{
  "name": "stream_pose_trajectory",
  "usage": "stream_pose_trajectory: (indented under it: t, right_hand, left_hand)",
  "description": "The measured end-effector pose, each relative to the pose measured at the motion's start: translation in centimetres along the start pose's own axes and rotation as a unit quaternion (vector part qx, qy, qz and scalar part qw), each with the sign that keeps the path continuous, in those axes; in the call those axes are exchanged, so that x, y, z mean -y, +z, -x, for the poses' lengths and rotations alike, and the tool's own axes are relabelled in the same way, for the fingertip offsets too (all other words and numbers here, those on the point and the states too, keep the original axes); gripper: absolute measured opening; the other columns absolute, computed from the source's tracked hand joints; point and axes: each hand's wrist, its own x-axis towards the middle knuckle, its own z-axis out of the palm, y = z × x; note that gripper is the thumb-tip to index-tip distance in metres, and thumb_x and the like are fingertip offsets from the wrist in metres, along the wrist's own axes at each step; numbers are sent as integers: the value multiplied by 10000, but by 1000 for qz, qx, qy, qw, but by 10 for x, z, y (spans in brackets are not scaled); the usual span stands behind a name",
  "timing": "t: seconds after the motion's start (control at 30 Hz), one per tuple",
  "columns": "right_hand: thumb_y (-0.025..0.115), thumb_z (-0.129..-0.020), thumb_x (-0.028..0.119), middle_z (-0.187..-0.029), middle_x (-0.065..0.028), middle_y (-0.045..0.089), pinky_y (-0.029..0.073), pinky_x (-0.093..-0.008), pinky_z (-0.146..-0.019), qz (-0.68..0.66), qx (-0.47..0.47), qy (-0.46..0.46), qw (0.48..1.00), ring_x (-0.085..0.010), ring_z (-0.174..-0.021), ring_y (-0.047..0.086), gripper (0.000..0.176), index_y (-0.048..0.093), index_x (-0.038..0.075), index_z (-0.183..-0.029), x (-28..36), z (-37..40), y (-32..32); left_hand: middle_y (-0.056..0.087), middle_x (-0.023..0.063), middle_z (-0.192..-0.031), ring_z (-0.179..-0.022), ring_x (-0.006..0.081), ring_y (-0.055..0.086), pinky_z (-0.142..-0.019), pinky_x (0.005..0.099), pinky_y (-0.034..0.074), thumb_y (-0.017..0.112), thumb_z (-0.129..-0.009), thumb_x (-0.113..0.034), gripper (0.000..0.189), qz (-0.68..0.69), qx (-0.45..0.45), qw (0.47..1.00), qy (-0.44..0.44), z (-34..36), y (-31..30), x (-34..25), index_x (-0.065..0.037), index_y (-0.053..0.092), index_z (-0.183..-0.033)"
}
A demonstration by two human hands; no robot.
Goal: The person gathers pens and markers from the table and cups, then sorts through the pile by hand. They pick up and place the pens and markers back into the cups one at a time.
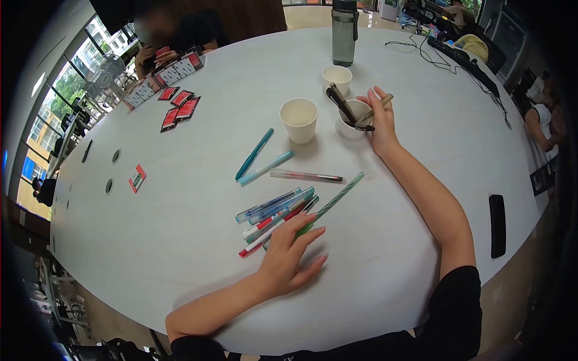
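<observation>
My right hand [383,123] is at the rim of a white paper cup [352,130], its fingers closed around an olive-coloured pen [386,100] that slants down into it. Black pens [341,103] lean in the same cup. Lower down, my left hand [290,256] rests with fingers spread over the near end of a pile of pens [274,210] in blue, red, white and green. A striped green pen [341,195] sticks out past its fingertips. Beyond the pile lie a clear pen with a black end [307,175], a light blue pen [266,168] and a teal pen [254,153].
Two more paper cups, a nearer one [299,121] and a farther one [336,76], stand beside the pen cup. Behind them is a grey bottle [344,36]. Red packets [181,110] and a row of boxes [162,78] lie far left, near a seated person. Cables [438,57] run along the right.
</observation>
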Motion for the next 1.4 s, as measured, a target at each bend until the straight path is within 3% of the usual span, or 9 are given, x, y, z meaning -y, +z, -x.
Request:
stream_pose_trajectory:
  t: [0.17, 0.37, 0.47, 0.57, 0.67, 0.77, 1.2, 1.3, 1.4]
  right_hand:
    - [540, -871, 574, -1208, -141, 474, 403, -311, -870, 25, -79, -14, 996, -185, -1053, 500, 847, 198, 42, -1434, 9, 10, 2]
    - [489, -894, 581, -1235, -90, 409, 358, -325, -890, 42, -134, -41, 989, -191, -1116, 434, 752, 227, 101, -1410, 8, 32, -15]
    - [494, -920, 490, -1220, -87, 437, 378, -298, -868, 37, -120, -19, 992, -176, -1125, 413, 670, 282, 49, -1378, 15, 72, -23]
    - [582, -898, 298, -1155, -106, 479, 370, -311, -861, 179, 8, -6, 984, -195, -1076, 454, 460, 436, 49, -1255, 22, 122, -32]
    - [634, -821, 124, -1076, -114, 526, 363, -347, -858, 381, 250, -297, 839, -238, -1002, 500, 330, 539, 40, -1126, 32, 137, -22]
    - [636, -777, 68, -1017, -111, 561, 357, -379, -860, 422, 290, -412, 754, -276, -947, 523, 293, 589, 35, -1064, 34, 140, 14]
    - [571, -787, -5, -877, -106, 509, 363, -375, -771, 615, 289, -319, 661, -282, -855, 507, 174, 543, 45, -951, 20, 134, 20]
    - [550, -807, -12, -887, -110, 507, 371, -394, -786, 487, 293, -319, 758, -301, -856, 499, 180, 500, 42, -972, 10, 128, 23]
    - [546, -821, -6, -885, -112, 504, 372, -397, -810, 384, 390, -271, 792, -311, -859, 490, 189, 469, 41, -986, 13, 124, 31]
  left_hand:
    - [478, 149, -1303, -1276, 368, 393, -1010, 456, 309, 687, -807, -193, 359, -46, 18, 999, -4, -1, -1, -2, -83, 603, -1137]
    - [493, 133, -1301, -1291, 364, 384, -1017, 455, 290, 703, -800, -218, 330, -63, 25, 997, -27, -1, 0, -1, -114, 633, -1105]
    - [495, 133, -1294, -1289, 367, 383, -1016, 458, 286, 702, -799, -226, 311, -66, 33, 997, -36, 0, 0, -1, -117, 639, -1083]
    - [506, 126, -1277, -1285, 369, 382, -1014, 460, 288, 700, -798, -229, 300, -68, 27, 997, -37, -1, 0, -2, -118, 639, -1070]
    - [517, 114, -1264, -1284, 351, 388, -1011, 460, 302, 685, -810, -225, 279, -57, 43, 997, -23, 0, 0, 0, -112, 638, -1060]
    - [524, 105, -1258, -1288, 327, 394, -1020, 458, 314, 666, -826, -216, 276, -44, 72, 996, 24, -1, 3, 3, -96, 621, -1070]
    - [525, 123, -1237, -1247, 317, 441, -1021, 459, 326, 647, -831, -209, 324, -82, 67, 989, 101, 7, 11, 3, -70, 577, -1114]
    - [532, 121, -1213, -1208, 304, 466, -988, 447, 339, 660, -820, -250, 377, -102, 16, 991, 87, 7, 9, -1, -72, 576, -1141]
    - [547, 108, -1172, -1154, 278, 490, -939, 424, 354, 669, -809, -309, 436, -164, -47, 982, 81, 6, -1, -5, -72, 575, -1163]
